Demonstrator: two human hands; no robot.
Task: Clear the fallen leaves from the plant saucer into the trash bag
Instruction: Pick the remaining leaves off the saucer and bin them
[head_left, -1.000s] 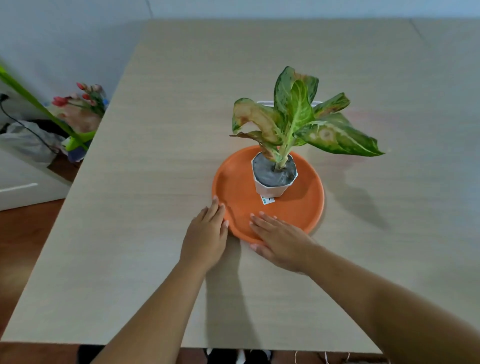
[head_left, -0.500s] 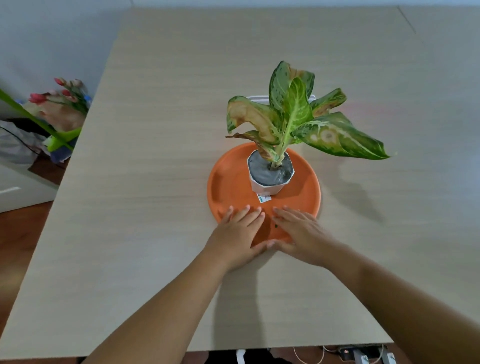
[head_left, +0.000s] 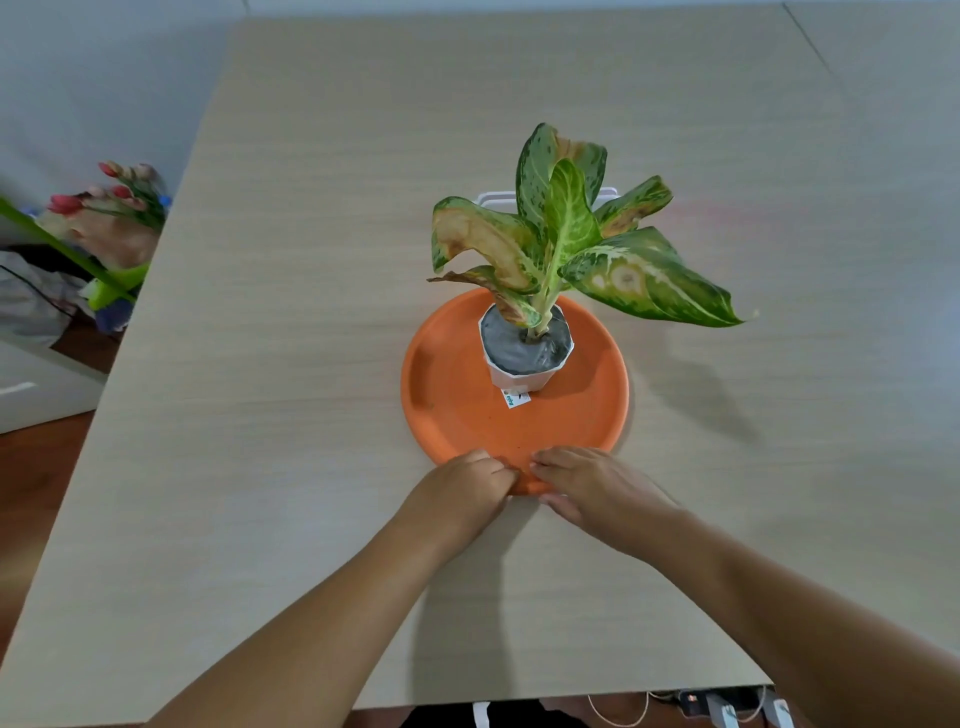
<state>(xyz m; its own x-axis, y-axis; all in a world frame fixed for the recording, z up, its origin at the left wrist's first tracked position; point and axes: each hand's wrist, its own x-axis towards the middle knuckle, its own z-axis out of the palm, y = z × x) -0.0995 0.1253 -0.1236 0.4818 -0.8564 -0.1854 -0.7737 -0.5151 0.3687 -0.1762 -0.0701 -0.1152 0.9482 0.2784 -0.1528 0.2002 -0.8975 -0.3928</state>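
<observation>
The surface (head_left: 311, 260) is a pale wood-grain top that fills most of the view, with its near edge at the bottom and its left edge running diagonally up from the lower left. Both forearms reach in from the bottom and converge toward the middle.

The plant (head_left: 566, 244) stands right of centre, with broad green leaves blotched yellow and brown; one large leaf stretches out to the right, and a browned, curled one droops to the left. It grows from a small white pot (head_left: 524, 358) filled with grey soil, with a little label at its base.

The pot sits on the saucer (head_left: 447, 395), a round orange dish resting flat on the surface; the pot is set toward its far right part, leaving the near left floor bare. A few dark specks dot the dish near the front; I cannot tell whether they are leaf bits.

The left hand (head_left: 462, 493) lies at the saucer's near rim with fingers curled under; whether its grip is clenched on anything I cannot tell. The right hand (head_left: 592, 488) is just beside it, fingers bent onto the same rim, thumb on the surface; its grip is likewise unclear.

Flowers (head_left: 119, 197) show off the left edge.
</observation>
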